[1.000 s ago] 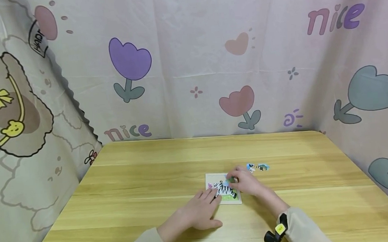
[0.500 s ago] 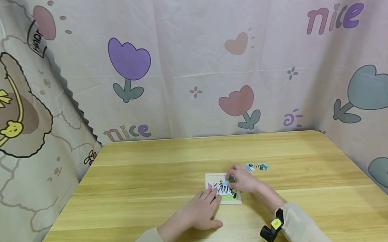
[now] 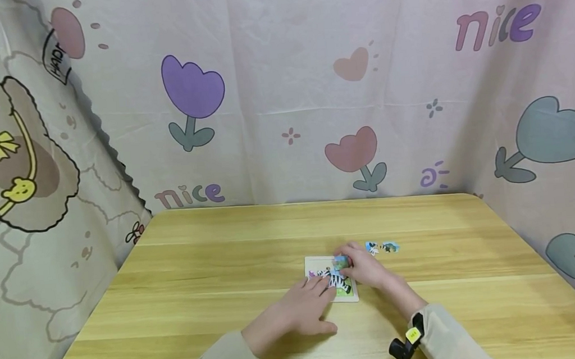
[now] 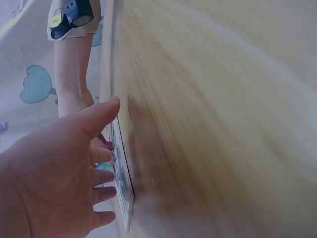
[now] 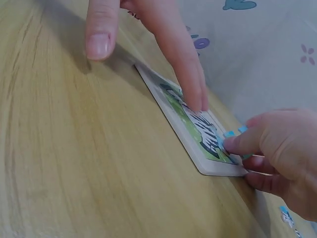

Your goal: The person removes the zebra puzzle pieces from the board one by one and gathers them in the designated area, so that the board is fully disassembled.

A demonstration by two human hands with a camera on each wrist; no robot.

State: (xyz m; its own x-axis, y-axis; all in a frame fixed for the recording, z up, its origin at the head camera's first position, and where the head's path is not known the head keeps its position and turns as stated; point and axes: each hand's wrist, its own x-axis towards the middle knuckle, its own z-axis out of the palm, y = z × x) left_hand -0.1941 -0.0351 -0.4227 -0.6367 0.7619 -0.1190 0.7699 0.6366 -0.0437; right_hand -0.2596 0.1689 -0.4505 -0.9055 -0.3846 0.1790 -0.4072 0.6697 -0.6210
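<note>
A small zebra jigsaw puzzle in a pale tray (image 3: 318, 261) lies on the table, with the striped zebra picture partly filled in. My left hand (image 3: 305, 309) reaches over it with straight fingers, the tips on the zebra; its thumb stands apart in the left wrist view. At the tray's upper right, my right hand (image 3: 364, 266) pinches a blue and green puzzle piece (image 3: 341, 262) between thumb and fingers. In the right wrist view the thumb and fingers partly cover that piece, so I cannot tell whether it sits flat in the tray (image 5: 190, 153).
Two loose puzzle pieces lie beyond my right hand: one with black and white markings (image 3: 372, 248), one blue and dark green (image 3: 390, 247). The wooden table (image 3: 198, 265) ends at a patterned curtain (image 3: 270, 90). A black wrist camera (image 3: 407, 345) sits on my right sleeve.
My left hand has shifted slightly right across the puzzle. The right fingers have drawn back a little, showing more of the blue and green piece. The loose pieces stay put.
</note>
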